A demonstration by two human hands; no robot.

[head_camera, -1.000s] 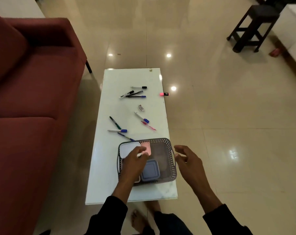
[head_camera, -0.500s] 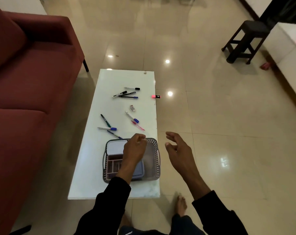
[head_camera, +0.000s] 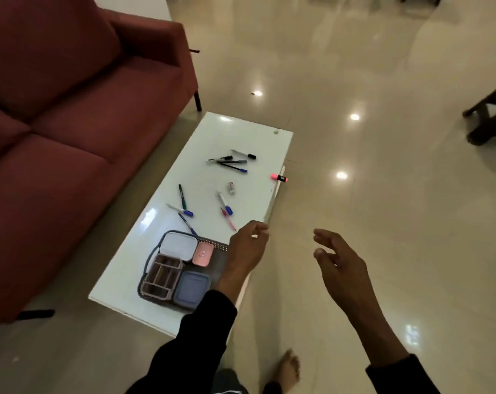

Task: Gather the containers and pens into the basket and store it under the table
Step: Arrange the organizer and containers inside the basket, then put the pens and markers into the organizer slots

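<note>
Since the earlier frame the view has swung to the right, so the bench (head_camera: 241, 137) now runs diagonally, and the left hand (head_camera: 248, 248) has lifted away from the containers to hover past the basket's far right corner. Its fingers (head_camera: 259, 227) are loosely curled toward the thumb; something small and pale shows between them, but I cannot tell whether it is held. The right hand (head_camera: 339, 263) hangs over the floor (head_camera: 383, 223) well off the bench's right edge, fingers spread and relaxed, holding nothing.

The grey basket (head_camera: 152, 258) sits at the near end of the bench. Inside it lie a pale lidded container (head_camera: 178, 245) at the far left, a small pink container (head_camera: 202, 253) just beside it, a brown divided tray (head_camera: 162, 275) at the near left and a blue lidded container (head_camera: 191, 287) at the near right.

Pens remain scattered on the bench beyond the basket: a blue pen (head_camera: 187, 223) touching the basket's far rim, a blue-capped marker (head_camera: 181, 210) and a green pen (head_camera: 182, 196) crossing near it, a pink pen (head_camera: 228, 219) and another blue-capped marker (head_camera: 224, 202) toward the right. A cluster of black and blue pens (head_camera: 231, 161) lies farther off. A small eraser-like item (head_camera: 231, 187) rests between the groups, and a pink highlighter (head_camera: 279, 177) sits at the bench's right edge.

A red sofa (head_camera: 70, 109) stands to the left.
</note>
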